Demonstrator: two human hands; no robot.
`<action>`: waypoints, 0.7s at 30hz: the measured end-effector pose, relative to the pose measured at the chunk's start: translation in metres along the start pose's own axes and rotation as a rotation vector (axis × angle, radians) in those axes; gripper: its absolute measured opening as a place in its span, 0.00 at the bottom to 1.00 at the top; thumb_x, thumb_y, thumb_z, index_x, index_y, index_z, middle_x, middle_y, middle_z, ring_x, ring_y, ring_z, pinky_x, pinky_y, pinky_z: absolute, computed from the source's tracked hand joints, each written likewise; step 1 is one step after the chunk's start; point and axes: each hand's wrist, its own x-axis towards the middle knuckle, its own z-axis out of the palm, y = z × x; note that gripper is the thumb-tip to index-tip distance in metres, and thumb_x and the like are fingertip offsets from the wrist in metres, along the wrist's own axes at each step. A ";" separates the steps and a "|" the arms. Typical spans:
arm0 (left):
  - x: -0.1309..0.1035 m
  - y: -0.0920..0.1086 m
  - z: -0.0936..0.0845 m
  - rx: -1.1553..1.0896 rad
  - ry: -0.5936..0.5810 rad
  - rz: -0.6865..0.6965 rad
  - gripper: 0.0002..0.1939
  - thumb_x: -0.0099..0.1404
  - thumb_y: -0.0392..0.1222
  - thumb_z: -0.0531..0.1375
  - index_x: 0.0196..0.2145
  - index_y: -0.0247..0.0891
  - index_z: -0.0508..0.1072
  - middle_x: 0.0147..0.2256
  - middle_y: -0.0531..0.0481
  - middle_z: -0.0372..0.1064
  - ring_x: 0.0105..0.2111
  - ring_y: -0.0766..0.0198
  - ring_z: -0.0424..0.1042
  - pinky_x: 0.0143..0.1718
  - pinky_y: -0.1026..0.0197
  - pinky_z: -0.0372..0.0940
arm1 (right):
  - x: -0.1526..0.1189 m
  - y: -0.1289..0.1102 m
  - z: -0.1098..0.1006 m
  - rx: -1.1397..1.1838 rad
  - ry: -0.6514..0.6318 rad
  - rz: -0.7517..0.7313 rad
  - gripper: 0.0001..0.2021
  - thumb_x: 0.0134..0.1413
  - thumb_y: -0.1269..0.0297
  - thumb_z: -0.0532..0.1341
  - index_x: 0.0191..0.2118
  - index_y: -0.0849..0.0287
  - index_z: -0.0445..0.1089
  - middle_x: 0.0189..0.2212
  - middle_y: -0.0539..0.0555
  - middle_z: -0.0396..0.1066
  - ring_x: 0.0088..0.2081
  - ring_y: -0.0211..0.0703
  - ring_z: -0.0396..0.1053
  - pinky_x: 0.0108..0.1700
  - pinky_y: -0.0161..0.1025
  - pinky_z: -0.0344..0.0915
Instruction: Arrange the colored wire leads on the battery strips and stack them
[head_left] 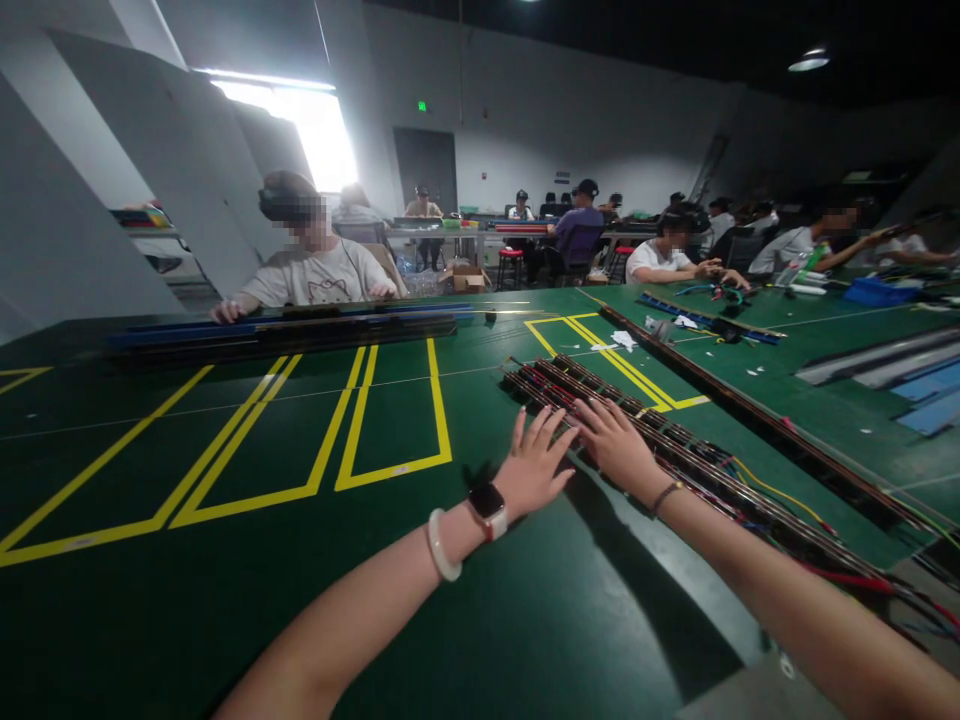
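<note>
Several long, narrow dark strips with coppery edges and wires lie side by side as a bundle [697,455] on the green table. My left hand [534,462], with a watch [487,505] and a pale bangle on its wrist, has its fingers spread at the bundle's near-left edge. Beside it my right hand [616,447] lies over the strips with fingers stretched out. Neither hand is wrapped around anything; whether the fingertips press on the strips I cannot tell. Red, yellow and blue wires [862,578] trail from the bundle's right end.
Yellow tape outlines [390,468] mark the green table [247,590]. Another long strip [750,420] lies beyond the bundle, near white paper scraps [622,340]. Across the table, a person [322,270] has hands at long dark-blue strips [285,328]. Blue and grey panels [922,370] lie at right.
</note>
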 end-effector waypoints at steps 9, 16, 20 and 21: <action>-0.115 -0.048 -0.082 0.032 0.076 -0.343 0.26 0.66 0.48 0.50 0.60 0.47 0.51 0.63 0.45 0.43 0.64 0.51 0.44 0.63 0.39 0.36 | 0.017 -0.008 0.035 -0.078 -0.032 -0.153 0.29 0.53 0.77 0.49 0.62 0.57 0.54 0.64 0.53 0.46 0.64 0.54 0.43 0.64 0.62 0.36; -0.171 -0.077 -0.112 0.062 0.173 -0.584 0.24 0.65 0.49 0.50 0.58 0.45 0.55 0.62 0.44 0.46 0.63 0.51 0.44 0.62 0.39 0.38 | 0.019 0.013 0.052 -0.091 -0.099 0.037 0.33 0.53 0.77 0.45 0.63 0.44 0.50 0.65 0.49 0.44 0.62 0.60 0.48 0.53 0.75 0.45; -0.195 -0.093 -0.124 0.049 0.236 -0.737 0.24 0.64 0.52 0.49 0.56 0.43 0.57 0.60 0.42 0.48 0.62 0.49 0.46 0.62 0.39 0.40 | 0.022 0.039 0.063 -0.084 -0.127 0.117 0.30 0.55 0.76 0.43 0.62 0.47 0.53 0.64 0.52 0.45 0.59 0.62 0.53 0.51 0.75 0.49; -0.200 -0.096 -0.126 0.040 0.249 -0.778 0.24 0.63 0.53 0.49 0.55 0.44 0.58 0.60 0.42 0.49 0.62 0.48 0.47 0.61 0.39 0.42 | 0.022 0.046 0.065 -0.080 -0.129 0.134 0.30 0.55 0.76 0.43 0.62 0.48 0.54 0.64 0.53 0.46 0.59 0.62 0.53 0.51 0.75 0.49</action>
